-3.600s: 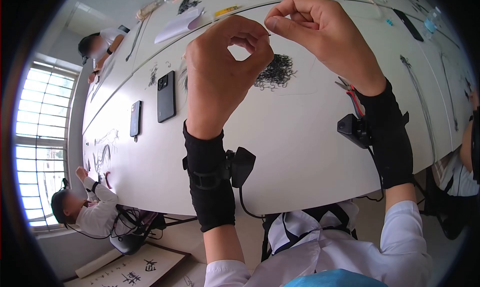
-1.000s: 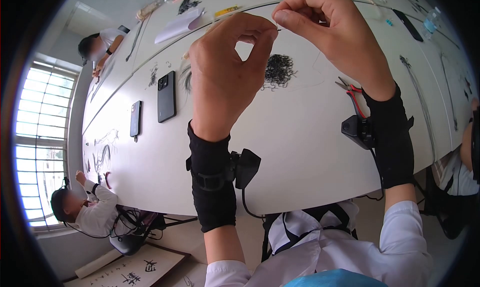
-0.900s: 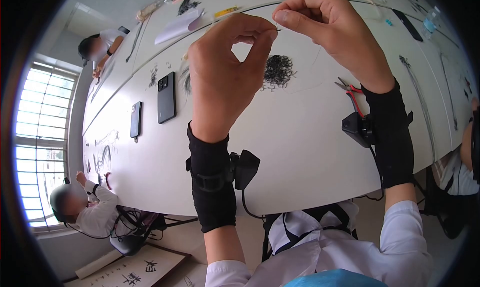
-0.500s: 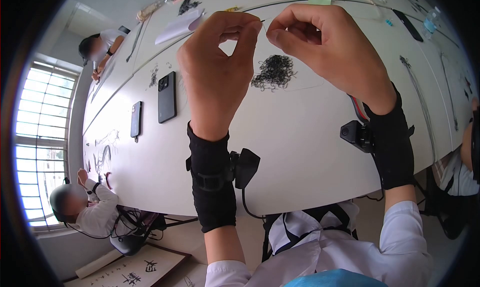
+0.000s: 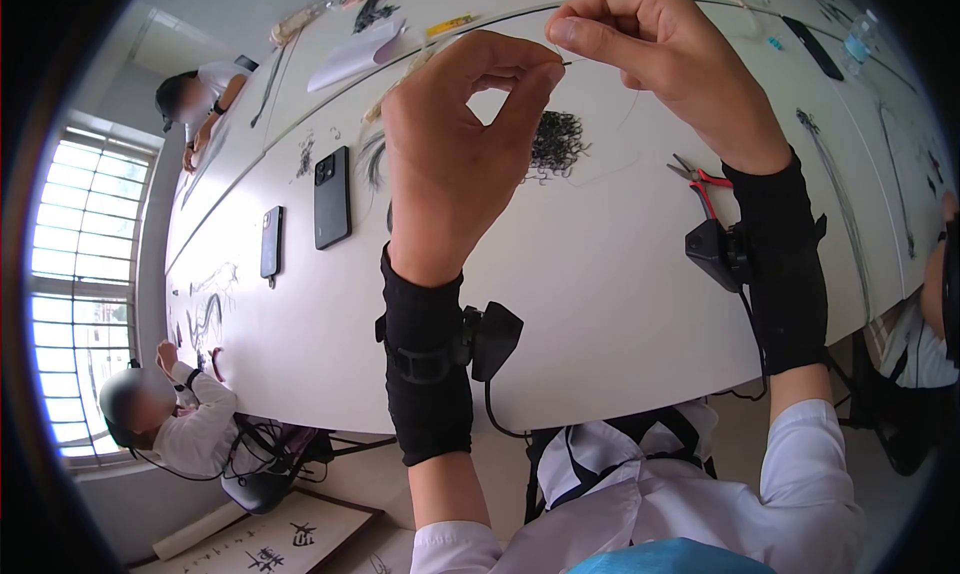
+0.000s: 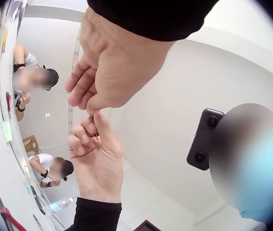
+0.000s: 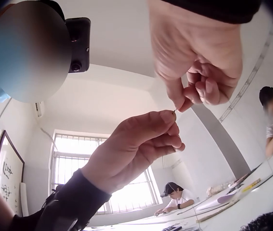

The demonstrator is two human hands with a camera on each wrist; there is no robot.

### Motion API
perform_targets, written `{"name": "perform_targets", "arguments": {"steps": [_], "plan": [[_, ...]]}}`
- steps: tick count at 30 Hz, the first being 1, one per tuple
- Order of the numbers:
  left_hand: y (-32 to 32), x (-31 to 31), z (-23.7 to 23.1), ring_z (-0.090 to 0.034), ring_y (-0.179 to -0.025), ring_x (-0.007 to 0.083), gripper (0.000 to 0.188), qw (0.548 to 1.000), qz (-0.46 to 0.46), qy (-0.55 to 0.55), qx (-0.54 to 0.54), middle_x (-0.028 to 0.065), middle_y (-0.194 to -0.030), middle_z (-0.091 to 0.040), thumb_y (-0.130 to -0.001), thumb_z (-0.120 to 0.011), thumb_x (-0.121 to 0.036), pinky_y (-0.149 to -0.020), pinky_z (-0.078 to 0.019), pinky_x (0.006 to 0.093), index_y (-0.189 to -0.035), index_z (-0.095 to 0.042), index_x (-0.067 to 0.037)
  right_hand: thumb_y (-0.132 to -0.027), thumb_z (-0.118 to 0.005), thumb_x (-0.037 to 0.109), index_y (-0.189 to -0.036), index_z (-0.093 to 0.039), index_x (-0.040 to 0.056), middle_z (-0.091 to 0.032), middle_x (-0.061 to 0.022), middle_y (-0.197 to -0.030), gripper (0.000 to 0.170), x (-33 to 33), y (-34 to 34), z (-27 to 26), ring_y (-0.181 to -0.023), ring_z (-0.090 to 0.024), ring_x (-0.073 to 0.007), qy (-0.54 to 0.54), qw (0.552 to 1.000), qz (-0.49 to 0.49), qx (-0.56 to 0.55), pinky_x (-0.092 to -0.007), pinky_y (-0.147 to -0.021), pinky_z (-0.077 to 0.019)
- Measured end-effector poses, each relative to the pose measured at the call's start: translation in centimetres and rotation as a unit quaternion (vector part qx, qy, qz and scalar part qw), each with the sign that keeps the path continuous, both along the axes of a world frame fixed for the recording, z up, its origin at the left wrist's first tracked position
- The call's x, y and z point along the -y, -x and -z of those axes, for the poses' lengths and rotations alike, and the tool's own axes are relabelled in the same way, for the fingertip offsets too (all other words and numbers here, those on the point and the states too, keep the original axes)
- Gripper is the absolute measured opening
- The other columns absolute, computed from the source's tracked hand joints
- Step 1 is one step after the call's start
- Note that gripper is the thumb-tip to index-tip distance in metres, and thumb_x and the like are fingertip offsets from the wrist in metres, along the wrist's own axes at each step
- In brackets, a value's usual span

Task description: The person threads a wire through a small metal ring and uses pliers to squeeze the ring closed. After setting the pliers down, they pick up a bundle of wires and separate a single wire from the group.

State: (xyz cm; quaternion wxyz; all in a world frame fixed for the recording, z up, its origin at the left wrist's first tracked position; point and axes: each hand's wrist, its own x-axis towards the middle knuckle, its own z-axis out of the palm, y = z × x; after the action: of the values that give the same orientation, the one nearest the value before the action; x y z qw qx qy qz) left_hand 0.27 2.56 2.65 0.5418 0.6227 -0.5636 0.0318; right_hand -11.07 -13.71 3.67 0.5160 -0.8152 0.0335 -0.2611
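black sliver, judged light and springy, needs gripping near its end: left hand pinches it, right hand apparently pinches fine thread.

Behind your left grip, you wear a black fabric sleeve with a buckled black strap, an angular black camera housing and a black cable. Behind your right grip, a matching sleeve carries a similar housing and second cable. Farther back: your white shirt, light-blue face covering and black twin-lens head camera.
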Motion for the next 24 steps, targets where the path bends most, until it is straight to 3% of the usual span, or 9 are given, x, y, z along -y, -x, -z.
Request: {"name": "perform_targets", "arguments": {"steps": [4, 6, 7, 10, 16, 19, 22, 24], "plan": [[-0.3, 0.0, 0.2, -0.07, -0.081, 0.0145, 0.011, 0.999, -0.008, 0.025, -0.04, 0.01, -0.089, -0.073, -0.091, -0.069, -0.001, -0.08, -0.0555, 0.0256, -0.1, -0.069, 0.006, -0.096, -0.067, 0.025, -0.1, -0.071, 0.0038, -0.06, 0.004, -0.074, 0.022, -0.4, 0.0, 0.4, -0.067, -0.05, -0.0031, 0.064, 0.995, 0.051, -0.061, -0.0228, -0.059, -0.0405], [-0.5, -0.1, 0.2, -0.07, -0.081, 0.0145, 0.011, 0.998, -0.02, 0.034, -0.052, 0.0098, -0.089, -0.073, -0.091, -0.069, -0.002, -0.08, -0.0554, 0.0254, -0.099, -0.069, 0.005, -0.097, -0.067, 0.025, -0.1, -0.07, 0.0029, -0.059, 0.004, -0.073, 0.023, -0.5, -0.6, 1.2, -0.068, -0.051, -0.0034, 0.083, 0.996, 0.025, -0.008, -0.0227, -0.06, -0.0406], [-0.6, -0.1, 0.2, -0.07, -0.081, 0.0144, 0.011, 0.998, -0.03, 0.038, -0.05, 0.0098, -0.088, -0.073, -0.091, -0.07, -0.002, -0.08, -0.0553, 0.0253, -0.099, -0.069, 0.005, -0.097, -0.067, 0.025, -0.099, -0.07, 0.0025, -0.058, 0.0041, -0.073, 0.023, -0.7, -0.8, 1.3, -0.068, -0.051, -0.0035, 0.092, 0.995, 0.013, 0.019, -0.0227, -0.06, -0.0407], [-0.6, 0.1, 0.3, -0.07, -0.08, 0.0141, 0.011, 0.997, -0.056, 0.042, -0.027, 0.0097, -0.087, -0.072, -0.091, -0.07, -0.003, -0.08, -0.0552, 0.0251, -0.098, -0.069, 0.006, -0.097, -0.066, 0.024, -0.099, -0.069, 0.0009, -0.058, 0.0041, -0.073, 0.023, -2.6, 0.7, -0.7, -0.068, -0.051, -0.0037, 0.119, 0.99, 0.049, -0.051, -0.0221, -0.061, -0.0403], [-0.5, 0.2, 0.5, -0.07, -0.08, 0.0135, 0.011, 0.999, -0.046, -0.001, 0.019, 0.0098, -0.087, -0.073, -0.091, -0.07, -0.001, -0.079, -0.0549, 0.0249, -0.098, -0.069, 0.006, -0.097, -0.066, 0.025, -0.098, -0.07, 0.0023, -0.057, 0.0047, -0.072, 0.023, -2.7, 1.3, -1.2, -0.064, -0.047, -0.003, 0.193, 0.976, 0.098, -0.007, -0.0208, -0.059, -0.0377], [-0.2, 0.2, 0.4, -0.069, -0.079, 0.0135, 0.011, 1.0, -0.024, -0.008, 0.007, 0.0095, -0.087, -0.073, -0.091, -0.069, -0.001, -0.079, -0.055, 0.025, -0.099, -0.069, 0.006, -0.095, -0.067, 0.015, -0.093, -0.068, -0.0059, -0.057, 0.003, -0.071, 0.021, -1.7, 1.4, -1.7, -0.067, -0.048, -0.0034, 0.011, 1.0, 0.019, 0.012, -0.0202, -0.061, -0.0406], [0.0, 0.2, 0.3, -0.069, -0.079, 0.0137, 0.012, 1.0, -0.007, 0.002, -0.024, 0.0094, -0.086, -0.072, -0.092, -0.069, -0.002, -0.078, -0.055, 0.025, -0.1, -0.068, 0.007, -0.098, -0.065, 0.028, -0.099, -0.071, 0.0047, -0.059, 0.0053, -0.072, 0.024, -0.3, 0.2, -0.1, -0.063, -0.046, -0.0026, 0.054, 0.997, 0.039, -0.024, -0.0202, -0.058, -0.0368], [0.0, 0.2, 0.3, -0.069, -0.08, 0.014, 0.012, 0.998, 0.003, 0.013, -0.055, 0.0095, -0.086, -0.072, -0.092, -0.069, -0.002, -0.078, -0.0551, 0.0251, -0.1, -0.068, 0.007, -0.098, -0.065, 0.03, -0.1, -0.072, 0.0057, -0.06, 0.0051, -0.074, 0.025, 0.2, -0.2, 0.7, -0.064, -0.048, -0.0025, 0.04, 0.998, 0.03, -0.04, -0.02, -0.058, -0.0372]]}}
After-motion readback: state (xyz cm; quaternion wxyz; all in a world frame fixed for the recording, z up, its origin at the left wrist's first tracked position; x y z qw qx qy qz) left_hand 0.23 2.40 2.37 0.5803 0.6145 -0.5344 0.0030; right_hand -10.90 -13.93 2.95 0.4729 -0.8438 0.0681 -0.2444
